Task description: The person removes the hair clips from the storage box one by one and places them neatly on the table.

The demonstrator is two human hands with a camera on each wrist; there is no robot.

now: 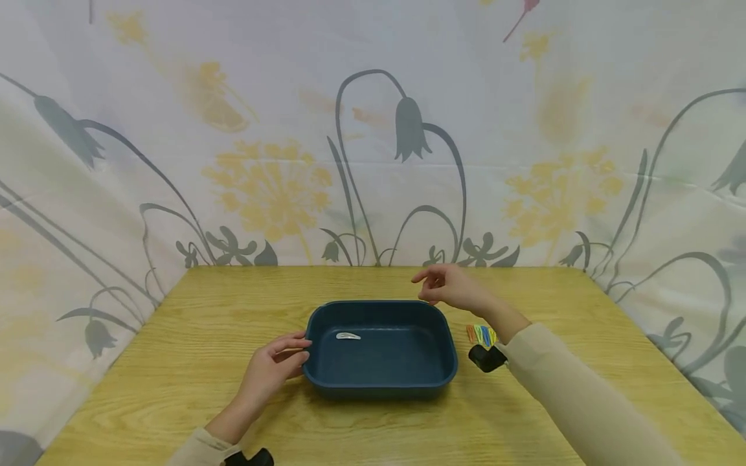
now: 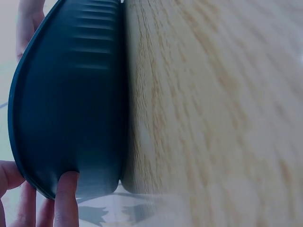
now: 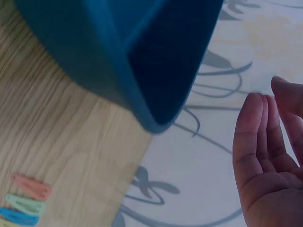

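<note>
A dark blue rectangular plastic basin (image 1: pixel 379 387) stands on the wooden table. Inside it, towards the back left, lies a white snap hair clip (image 1: pixel 348 336). At the basin's left end my left hand (image 1: pixel 271 369) holds the rim. The left wrist view shows one fingertip (image 2: pixel 69 182) against the outer wall and other fingers at the rim. My right hand (image 1: pixel 457 289) hovers beyond the back right corner, with bent fingers and nothing visible between them. Several coloured snap hair clips (image 3: pixel 31 186) lie in a row to the right of the basin, partly hidden by my right forearm in the head view.
The wooden table (image 1: pixel 233 298) ends at a flower-printed cloth (image 1: pixel 373 194) behind it, which also hangs along both sides. A black wrist strap mount (image 1: pixel 486 358) sits under my right wrist, near the coloured clips.
</note>
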